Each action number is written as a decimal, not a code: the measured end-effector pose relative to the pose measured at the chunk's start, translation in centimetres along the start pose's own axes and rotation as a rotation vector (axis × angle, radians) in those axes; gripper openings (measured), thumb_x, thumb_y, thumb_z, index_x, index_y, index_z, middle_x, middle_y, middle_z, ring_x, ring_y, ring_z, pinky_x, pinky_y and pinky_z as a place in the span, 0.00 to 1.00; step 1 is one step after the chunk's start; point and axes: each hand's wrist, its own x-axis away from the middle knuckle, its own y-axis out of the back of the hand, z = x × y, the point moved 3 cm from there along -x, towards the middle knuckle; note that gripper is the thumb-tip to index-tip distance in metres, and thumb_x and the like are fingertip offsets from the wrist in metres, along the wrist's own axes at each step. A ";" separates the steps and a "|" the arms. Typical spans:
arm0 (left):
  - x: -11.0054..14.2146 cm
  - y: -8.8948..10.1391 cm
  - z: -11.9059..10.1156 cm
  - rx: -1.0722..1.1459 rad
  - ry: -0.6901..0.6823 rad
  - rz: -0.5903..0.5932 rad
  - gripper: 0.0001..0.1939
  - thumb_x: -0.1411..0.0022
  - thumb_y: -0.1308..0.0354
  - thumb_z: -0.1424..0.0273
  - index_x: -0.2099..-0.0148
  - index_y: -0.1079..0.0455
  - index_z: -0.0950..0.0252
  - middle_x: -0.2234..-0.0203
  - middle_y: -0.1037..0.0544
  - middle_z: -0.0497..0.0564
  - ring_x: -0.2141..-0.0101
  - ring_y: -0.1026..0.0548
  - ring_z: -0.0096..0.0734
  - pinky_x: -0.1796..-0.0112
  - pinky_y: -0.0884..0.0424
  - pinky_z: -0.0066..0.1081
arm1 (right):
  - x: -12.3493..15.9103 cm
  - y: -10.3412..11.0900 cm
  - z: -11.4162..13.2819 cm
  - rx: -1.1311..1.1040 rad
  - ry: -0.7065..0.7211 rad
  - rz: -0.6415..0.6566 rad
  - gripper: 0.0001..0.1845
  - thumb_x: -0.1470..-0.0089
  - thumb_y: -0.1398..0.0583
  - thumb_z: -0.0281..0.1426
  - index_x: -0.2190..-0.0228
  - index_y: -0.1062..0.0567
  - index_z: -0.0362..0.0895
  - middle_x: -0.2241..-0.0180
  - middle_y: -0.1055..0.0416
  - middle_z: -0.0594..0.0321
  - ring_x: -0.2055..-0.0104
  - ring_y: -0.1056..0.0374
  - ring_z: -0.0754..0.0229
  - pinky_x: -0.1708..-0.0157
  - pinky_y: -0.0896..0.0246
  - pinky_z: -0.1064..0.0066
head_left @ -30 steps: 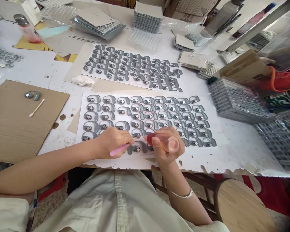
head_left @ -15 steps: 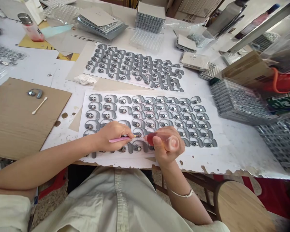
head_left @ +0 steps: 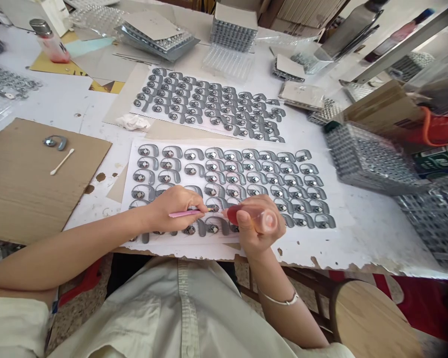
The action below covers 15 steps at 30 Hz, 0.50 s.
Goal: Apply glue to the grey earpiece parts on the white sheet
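Two hands, both loaded. Left hand (head_left: 174,205) pinches a slim pink tool (head_left: 185,213) near its yellowish tip, fingers bunched; right hand (head_left: 257,239) wraps a red-tinted squeeze bottle (head_left: 247,217), thumb along the side, nozzle aimed left. Both tips sit close to one grey ear-hook piece (head_left: 214,208), lower middle of the frame, in the rows on the front white sheet (head_left: 190,183). Can't tell if either tip is touching it.

Handling, my read: pieces look light, probably a smooth plastic hook plus a shiny round end. Easy to nudge out of line, since I see nothing pinning them to the sheet. Grab by the broad grey hook; stay off the round end and the fine wire-like line across the loop, likely the fragile bit. Bottle looks soft-walled, so light squeeze only, held round the body; could get slippery if wet. Tool is likely light and fairly stiff, best pinched near the tip for control.

Spare piece (head_left: 55,142) lies beside a cotton swab (head_left: 62,162) on the cardboard (head_left: 30,194), left of frame.
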 end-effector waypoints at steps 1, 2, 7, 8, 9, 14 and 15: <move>0.0 0.0 0.0 0.002 0.001 -0.001 0.07 0.41 0.45 0.76 0.63 0.26 0.67 0.72 0.20 0.49 0.73 0.24 0.24 0.70 0.31 0.22 | 0.0 0.0 0.0 -0.001 0.002 -0.003 0.05 0.48 0.39 0.29 0.72 0.31 0.44 0.76 0.33 0.65 0.75 0.37 0.63 0.75 0.39 0.67; 0.0 0.0 0.1 0.002 0.000 -0.002 0.07 0.41 0.45 0.77 0.63 0.26 0.67 0.72 0.20 0.49 0.73 0.24 0.24 0.70 0.31 0.22 | 0.1 0.0 -0.1 0.004 0.001 -0.001 0.05 0.48 0.39 0.30 0.72 0.31 0.44 0.76 0.33 0.65 0.75 0.37 0.63 0.75 0.38 0.67; 0.1 -0.1 0.2 0.008 0.019 -0.005 0.06 0.41 0.44 0.77 0.63 0.26 0.66 0.72 0.21 0.48 0.73 0.24 0.23 0.70 0.30 0.21 | 0.3 0.0 -0.2 0.025 -0.012 0.010 0.05 0.47 0.39 0.31 0.71 0.32 0.45 0.76 0.32 0.65 0.75 0.36 0.62 0.75 0.38 0.67; 0.1 -0.2 0.2 0.011 0.028 -0.005 0.06 0.41 0.44 0.77 0.63 0.26 0.66 0.73 0.21 0.48 0.73 0.24 0.23 0.71 0.30 0.21 | 0.3 0.0 -0.2 0.017 -0.011 0.008 0.05 0.47 0.39 0.31 0.71 0.32 0.45 0.76 0.32 0.65 0.75 0.36 0.62 0.75 0.38 0.67; 0.1 -0.2 0.2 0.015 0.032 -0.007 0.06 0.41 0.44 0.77 0.63 0.26 0.66 0.73 0.21 0.48 0.73 0.24 0.23 0.71 0.30 0.21 | 0.4 0.0 -0.2 0.008 -0.011 0.006 0.05 0.47 0.39 0.31 0.71 0.32 0.44 0.76 0.32 0.65 0.75 0.36 0.62 0.75 0.38 0.67; 0.0 -0.1 0.1 0.032 0.036 -0.009 0.06 0.41 0.43 0.77 0.63 0.25 0.67 0.73 0.21 0.49 0.74 0.24 0.24 0.72 0.30 0.22 | 0.4 0.1 -0.4 -0.018 -0.006 -0.022 0.05 0.49 0.38 0.28 0.71 0.31 0.44 0.76 0.33 0.65 0.75 0.36 0.62 0.76 0.39 0.66; 0.0 -0.1 0.1 0.036 0.045 -0.006 0.06 0.41 0.43 0.76 0.63 0.25 0.67 0.73 0.20 0.49 0.74 0.24 0.24 0.72 0.30 0.22 | 0.4 0.2 -0.5 -0.019 -0.009 -0.037 0.04 0.49 0.38 0.28 0.71 0.31 0.44 0.76 0.33 0.65 0.75 0.36 0.61 0.76 0.39 0.66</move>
